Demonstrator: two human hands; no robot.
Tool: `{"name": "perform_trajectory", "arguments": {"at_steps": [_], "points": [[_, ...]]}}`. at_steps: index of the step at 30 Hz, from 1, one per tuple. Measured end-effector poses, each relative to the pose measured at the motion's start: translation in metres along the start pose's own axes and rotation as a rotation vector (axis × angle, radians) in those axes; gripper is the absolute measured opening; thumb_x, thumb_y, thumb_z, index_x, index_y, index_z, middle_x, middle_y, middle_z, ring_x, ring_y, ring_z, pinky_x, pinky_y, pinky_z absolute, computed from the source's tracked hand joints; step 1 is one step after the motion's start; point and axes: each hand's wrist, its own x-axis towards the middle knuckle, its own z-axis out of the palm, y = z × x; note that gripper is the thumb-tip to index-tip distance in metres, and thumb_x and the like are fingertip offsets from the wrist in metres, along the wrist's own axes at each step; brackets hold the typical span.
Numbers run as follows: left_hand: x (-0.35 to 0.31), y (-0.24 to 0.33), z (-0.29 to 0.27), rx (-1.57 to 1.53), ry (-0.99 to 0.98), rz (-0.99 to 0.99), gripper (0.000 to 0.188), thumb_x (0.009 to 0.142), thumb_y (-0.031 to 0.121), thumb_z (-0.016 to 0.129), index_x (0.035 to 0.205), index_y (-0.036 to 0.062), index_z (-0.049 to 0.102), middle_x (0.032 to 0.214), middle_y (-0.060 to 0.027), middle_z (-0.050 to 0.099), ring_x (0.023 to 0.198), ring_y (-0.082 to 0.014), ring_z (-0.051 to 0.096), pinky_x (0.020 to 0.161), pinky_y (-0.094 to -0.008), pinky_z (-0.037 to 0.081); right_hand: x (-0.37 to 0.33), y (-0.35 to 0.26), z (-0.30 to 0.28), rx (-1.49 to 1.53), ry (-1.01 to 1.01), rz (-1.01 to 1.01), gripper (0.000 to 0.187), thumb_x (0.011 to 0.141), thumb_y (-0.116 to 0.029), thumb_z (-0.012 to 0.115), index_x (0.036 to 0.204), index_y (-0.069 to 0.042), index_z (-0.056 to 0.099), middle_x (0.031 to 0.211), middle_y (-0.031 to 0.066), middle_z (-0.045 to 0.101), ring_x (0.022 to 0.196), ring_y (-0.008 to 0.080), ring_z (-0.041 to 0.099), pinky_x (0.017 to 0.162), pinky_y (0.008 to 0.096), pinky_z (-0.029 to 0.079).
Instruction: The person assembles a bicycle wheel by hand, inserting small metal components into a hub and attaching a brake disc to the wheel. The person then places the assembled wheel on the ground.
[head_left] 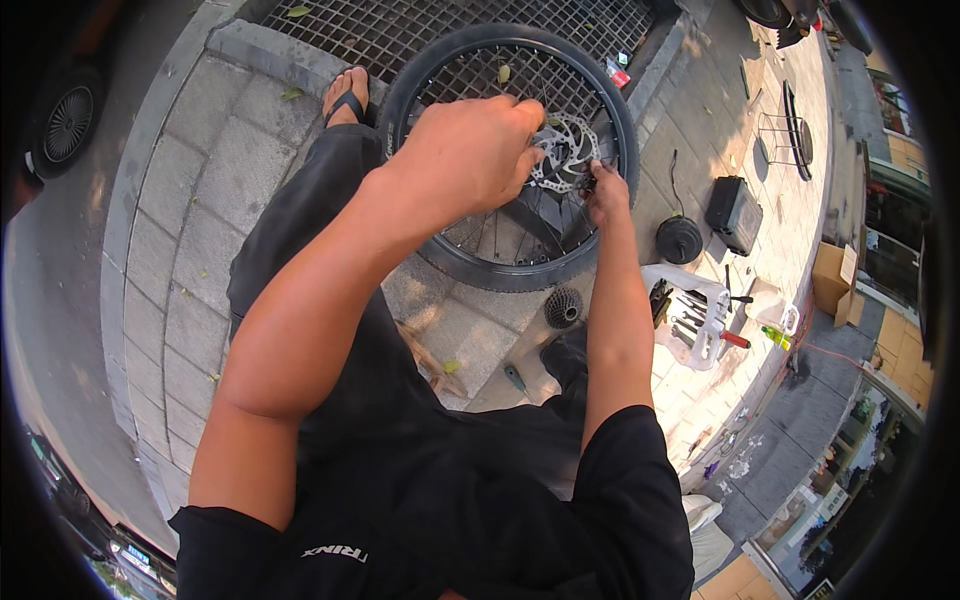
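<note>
A bicycle wheel (520, 277) with a black tyre lies in front of me, partly over a metal grating. At its hub sits a silver disc brake rotor (580, 146) with a cut-out pattern. My left hand (478, 150) reaches over the wheel, fingers curled closed at the rotor's left side; whatever they hold is hidden behind the hand. At the rotor's right edge, my right hand (606, 193) has its fingers pinched together around something small and dark that I cannot make out. A dark sprocket cassette (564, 308) rests on the paving just below the tyre.
To the right are a round black part with a cable (679, 240), a black case (735, 215) and a white tray (711, 315) of tools. A screwdriver (515, 378) lies near my legs. My sandalled foot (346, 97) stands left of the wheel. Metal grating (345, 35) lies beyond.
</note>
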Motion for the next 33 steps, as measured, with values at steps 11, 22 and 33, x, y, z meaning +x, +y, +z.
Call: {"name": "perform_trajectory", "arguments": {"at_steps": [11,22,33], "points": [[-0.001,0.002,0.002,-0.022,0.004,0.042,0.029,0.094,0.018,0.077,0.116,0.0006,0.07,0.094,-0.018,0.073,0.086,-0.0382,0.072,0.075,-0.0461,0.058,0.029,0.06,0.032,0.177,0.028,0.227,0.017,0.108,-0.018,0.06,0.115,-0.006,0.069,0.088,0.0045,0.07,0.068,0.0189,0.064,0.057,0.0378,0.055],[-0.002,0.001,-0.014,0.021,0.028,-0.109,0.034,0.099,0.023,0.076,0.125,0.0022,0.072,0.107,-0.0178,0.078,0.1,-0.0352,0.074,0.106,-0.0438,0.049,0.023,0.059,0.044,0.026,0.189,0.011,0.029,0.101,-0.021,0.072,0.121,0.001,0.074,0.084,0.004,0.07,0.062,0.0147,0.061,0.055,0.032,0.051],[-0.004,0.003,-0.009,-0.017,-0.009,-0.111,0.033,0.098,0.022,0.076,0.124,0.0023,0.072,0.11,-0.0189,0.078,0.103,-0.0386,0.075,0.097,-0.0439,0.056,0.05,0.055,0.04,-0.141,0.184,-0.091,0.033,0.094,-0.022,0.078,0.118,0.001,0.078,0.092,0.0067,0.076,0.066,0.0156,0.065,0.056,0.0333,0.051]]}}
